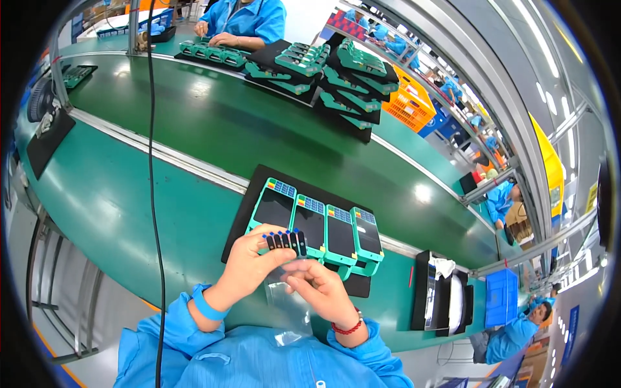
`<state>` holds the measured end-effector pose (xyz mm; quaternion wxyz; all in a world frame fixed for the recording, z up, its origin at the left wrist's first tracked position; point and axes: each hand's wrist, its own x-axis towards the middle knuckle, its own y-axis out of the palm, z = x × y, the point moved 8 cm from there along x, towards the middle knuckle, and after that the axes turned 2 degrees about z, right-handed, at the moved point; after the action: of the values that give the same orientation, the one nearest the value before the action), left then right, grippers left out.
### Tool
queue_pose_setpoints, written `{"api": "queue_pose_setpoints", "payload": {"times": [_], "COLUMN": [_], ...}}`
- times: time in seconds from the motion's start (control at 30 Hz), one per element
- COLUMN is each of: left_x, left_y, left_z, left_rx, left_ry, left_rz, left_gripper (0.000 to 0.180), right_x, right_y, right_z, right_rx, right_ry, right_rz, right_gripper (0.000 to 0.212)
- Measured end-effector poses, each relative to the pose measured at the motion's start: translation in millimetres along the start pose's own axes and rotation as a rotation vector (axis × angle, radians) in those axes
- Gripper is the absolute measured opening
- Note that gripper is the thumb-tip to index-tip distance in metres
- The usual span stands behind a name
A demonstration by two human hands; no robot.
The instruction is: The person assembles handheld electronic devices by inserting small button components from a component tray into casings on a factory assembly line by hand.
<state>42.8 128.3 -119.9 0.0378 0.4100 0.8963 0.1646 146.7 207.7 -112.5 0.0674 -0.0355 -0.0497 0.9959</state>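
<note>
On the left we see a black cable (154,194) that hangs down over the green belt (213,129). Our left hand (249,268) pinches a small black strip (284,241) with blue tips, held just above the near edge of a black tray (259,178) where four green-framed devices (323,229) lie side by side. Our right hand (320,291) is half closed, its fingertips on a clear plastic film (288,310) under the strip. We think the strip can slip from this light pinch and fall on the devices. The film may also tear if we pull it crooked.
</note>
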Motion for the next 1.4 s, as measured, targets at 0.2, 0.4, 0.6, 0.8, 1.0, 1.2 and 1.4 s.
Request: {"api": "queue_pose_setpoints", "payload": {"times": [0.2,0.4,0.6,0.8,1.0,1.2,1.4], "left_x": [4,0,-5,-6,-27,-26,-17], "left_y": [3,10,7,-5,1,37,50], "left_z": [-9,7,-2,-18,-10,0,6], "left_rx": [0.459,0.092,0.375,0.754,1.079,1.327,1.457], "left_ry": [0.107,-0.015,-0.010,0.261,0.253,0.503,0.527], "left_rz": [0.187,0.075,0.094,-0.027,0.183,0.317,0.371], "left_gripper": [0.017,0.017,0.019,0.017,0.026,0.020,0.020], "right_x": [10,6,8,-14,-21,-11,-12], "right_y": [-24,-32,-52,-34,-62,-59,-57], "right_z": [-5,-16,18,63,20,-19,-16], "right_rx": [0.280,0.251,-0.129,-0.761,-0.678,-0.799,-1.004], "right_ry": [-0.069,-0.031,-0.082,-0.496,-0.474,-0.437,-0.390], "right_rz": [-0.194,-0.254,-0.165,-0.346,-0.693,-0.843,-0.788], "right_gripper": [0.013,0.012,0.028,0.015,0.013,0.008,0.014]}}
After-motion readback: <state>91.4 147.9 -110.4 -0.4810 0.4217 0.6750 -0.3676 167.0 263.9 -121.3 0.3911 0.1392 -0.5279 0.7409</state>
